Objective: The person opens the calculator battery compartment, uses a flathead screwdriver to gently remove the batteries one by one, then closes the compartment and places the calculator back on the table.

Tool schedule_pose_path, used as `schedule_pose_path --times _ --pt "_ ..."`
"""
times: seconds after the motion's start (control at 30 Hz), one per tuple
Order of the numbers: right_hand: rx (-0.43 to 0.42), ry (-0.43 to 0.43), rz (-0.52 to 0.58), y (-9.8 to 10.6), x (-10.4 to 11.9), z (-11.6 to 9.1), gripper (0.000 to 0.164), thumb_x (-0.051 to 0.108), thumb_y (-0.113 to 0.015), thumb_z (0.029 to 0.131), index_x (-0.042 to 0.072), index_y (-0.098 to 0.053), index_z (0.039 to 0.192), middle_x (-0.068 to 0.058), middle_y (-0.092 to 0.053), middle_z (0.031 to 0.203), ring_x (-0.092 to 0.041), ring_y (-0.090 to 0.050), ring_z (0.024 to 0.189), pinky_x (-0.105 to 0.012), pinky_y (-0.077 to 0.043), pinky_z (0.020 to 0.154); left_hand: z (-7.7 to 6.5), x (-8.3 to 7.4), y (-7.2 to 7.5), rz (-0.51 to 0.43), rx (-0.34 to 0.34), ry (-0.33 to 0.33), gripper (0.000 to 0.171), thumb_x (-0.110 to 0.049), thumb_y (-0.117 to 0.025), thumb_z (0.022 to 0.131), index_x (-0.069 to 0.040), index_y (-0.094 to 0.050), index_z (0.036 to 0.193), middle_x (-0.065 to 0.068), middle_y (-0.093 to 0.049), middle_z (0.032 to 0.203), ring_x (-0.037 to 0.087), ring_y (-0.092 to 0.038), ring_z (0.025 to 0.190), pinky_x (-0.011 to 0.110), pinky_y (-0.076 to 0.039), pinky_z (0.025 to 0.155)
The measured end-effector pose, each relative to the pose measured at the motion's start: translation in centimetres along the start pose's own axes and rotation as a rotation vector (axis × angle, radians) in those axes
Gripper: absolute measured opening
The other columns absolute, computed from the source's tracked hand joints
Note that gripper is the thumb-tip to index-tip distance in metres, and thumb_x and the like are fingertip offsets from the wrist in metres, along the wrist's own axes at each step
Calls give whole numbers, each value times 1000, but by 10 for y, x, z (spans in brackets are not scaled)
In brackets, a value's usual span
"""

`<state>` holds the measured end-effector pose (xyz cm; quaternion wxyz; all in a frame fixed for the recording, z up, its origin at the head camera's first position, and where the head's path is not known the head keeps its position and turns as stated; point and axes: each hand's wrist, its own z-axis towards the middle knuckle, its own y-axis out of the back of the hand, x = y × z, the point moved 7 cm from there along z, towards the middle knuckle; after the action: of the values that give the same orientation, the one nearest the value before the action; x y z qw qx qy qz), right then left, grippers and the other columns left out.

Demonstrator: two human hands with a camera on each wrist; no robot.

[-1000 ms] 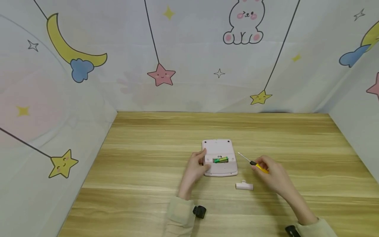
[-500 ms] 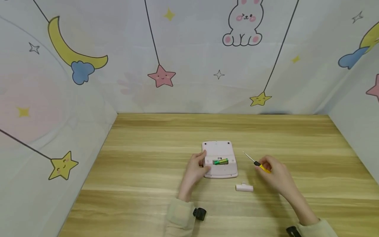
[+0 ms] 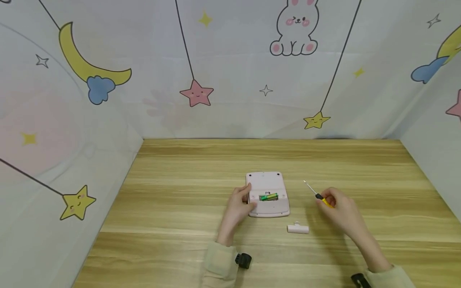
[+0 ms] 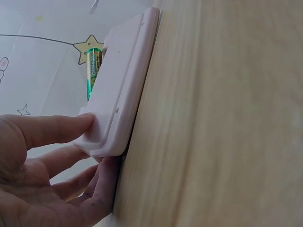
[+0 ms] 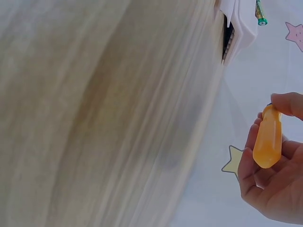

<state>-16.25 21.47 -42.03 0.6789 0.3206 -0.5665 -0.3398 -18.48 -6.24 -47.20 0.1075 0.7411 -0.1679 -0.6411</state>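
Note:
A pale pink calculator (image 3: 265,182) lies face down on the table. My left hand (image 3: 236,206) grips its left edge, with the thumb on the back panel and fingers along the side and under the edge. A green battery (image 3: 270,196) sits in its uncovered battery slot, one end raised above the back in the left wrist view. My right hand (image 3: 340,208) pinches a small screwdriver (image 3: 319,197) by its yellow and black handle, right of the calculator. The screwdriver's metal tip points up and left, apart from the calculator. A pink battery cover (image 3: 298,229) lies below the calculator's lower right corner.
The wood-grain table (image 3: 180,192) is bordered by a white cloth backdrop (image 3: 234,60) printed with stars, moons and a rabbit. Black straps with small devices sit at both sleeves, including a wrist device (image 3: 243,261) beside the left cuff.
My right hand has drawn the screwdriver to the right, away from the calculator. The left hand keeps its grip, and the calculator, battery and cover stay in place. The head view tilts slightly.

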Motion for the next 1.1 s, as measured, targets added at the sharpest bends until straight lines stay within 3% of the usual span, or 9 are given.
schedule_pose_path --times 0.57,1.1 --pt "50 -29 -61 0 -10 0 17 22 -71 85 7 -65 88 -1 -56 72 -10 -45 64 -23 -34 57 0 1 0 -3 4 6 63 4 -68 80 -1 -46 139 20 -48 138 20 -50 93 20 -42 67" --pt "163 -70 -112 0 -24 -1 26 27 -69 86 3 -64 93 -5 -61 78 -17 -52 69 -28 -37 60 -1 0 0 -19 4 -9 63 6 -68 79 0 -47 139 20 -48 137 19 -50 93 18 -42 67"
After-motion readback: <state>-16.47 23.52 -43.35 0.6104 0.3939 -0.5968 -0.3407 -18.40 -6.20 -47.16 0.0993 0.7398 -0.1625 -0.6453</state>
